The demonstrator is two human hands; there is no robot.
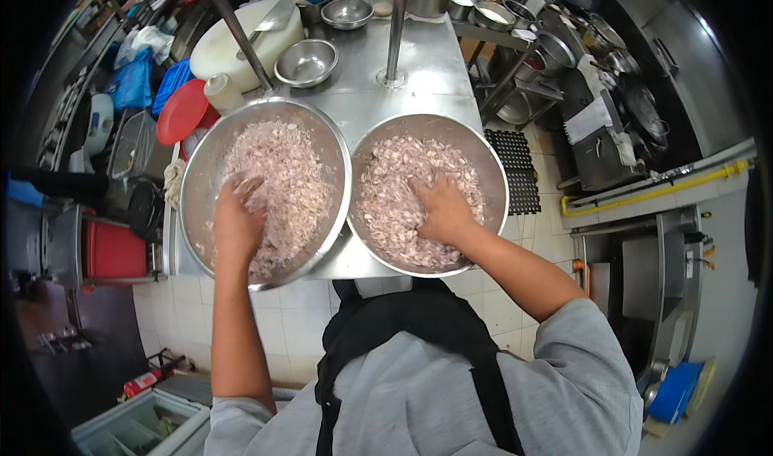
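Two large steel bowls stand side by side on a metal table, the left bowl (196, 146) and the right bowl (497, 158). Each holds a heap of finely cut, pinkish-white pieces that look like chopped shallots (282, 166). Into the left heap reaches my left hand (239, 224), fingers apart, with their tips among the pieces. My right hand (443, 210) rests in the coarser-looking chopped shallots (403, 166) on the right, fingers spread and partly sunk in. Neither hand visibly grips anything.
Behind the bowls are two metal posts (394, 33), small steel bowls (307, 63), a large white tub (241, 49) with a cleaver-like blade (275, 17) on it, and a red lid (185, 111). Pots and pans (644, 109) line the right side; a black mat (513, 170) lies on the floor.
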